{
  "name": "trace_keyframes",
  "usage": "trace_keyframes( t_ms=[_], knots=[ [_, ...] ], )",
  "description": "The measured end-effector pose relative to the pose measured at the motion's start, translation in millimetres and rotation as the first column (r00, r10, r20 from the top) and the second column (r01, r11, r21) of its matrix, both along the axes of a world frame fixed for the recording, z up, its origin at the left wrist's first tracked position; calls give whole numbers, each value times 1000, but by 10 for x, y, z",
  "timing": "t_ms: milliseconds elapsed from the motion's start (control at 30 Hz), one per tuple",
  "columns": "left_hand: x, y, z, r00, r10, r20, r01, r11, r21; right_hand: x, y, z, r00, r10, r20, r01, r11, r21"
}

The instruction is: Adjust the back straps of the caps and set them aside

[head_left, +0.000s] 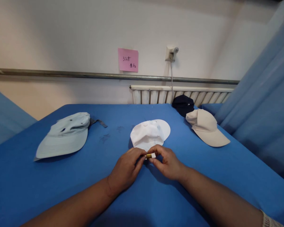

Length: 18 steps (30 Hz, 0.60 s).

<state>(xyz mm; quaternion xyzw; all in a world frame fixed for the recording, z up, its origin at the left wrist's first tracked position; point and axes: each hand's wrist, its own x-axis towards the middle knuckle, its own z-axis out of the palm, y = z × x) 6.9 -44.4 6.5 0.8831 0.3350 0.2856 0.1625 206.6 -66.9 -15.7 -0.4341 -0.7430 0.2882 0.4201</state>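
A white cap point(149, 133) lies on the blue-covered table point(109, 176), its brim pointing away from me. My left hand point(126, 170) and my right hand point(167, 163) meet at the cap's near edge. Both pinch the cap's back strap with its small gold buckle point(149, 155) between thumb and fingers. The strap end shows white between the fingertips.
A pale blue cap point(65, 135) lies at the left. A beige cap point(206, 126) and a dark navy cap point(183, 104) sit at the back right. Blue curtains hang on the right. A radiator, a metal rail, a pink note and a wall socket are behind the table.
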Motion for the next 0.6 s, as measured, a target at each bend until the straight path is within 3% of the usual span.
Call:
trace_keyframes(
  t_ms=[133, 267, 367, 600],
  knots=[
    [13, -26, 35, 996, -58, -70, 62, 996, 66, -10, 40, -82, 975, 16, -222, -44, 992, -119],
    [44, -16, 33, 985, -33, -168, 65, 980, 188, -64, 63, -126, 904, -11, -427, -98, 968, -232],
    [58, 2, 18, 985, -25, -173, 65, 971, 229, -92, 60, -114, 888, -43, -457, -84, 964, -254],
    [32, 48, 28, 986, 17, -165, 15, 981, 191, -88, 95, -61, 877, -112, -467, -25, 960, -277]
  ],
)
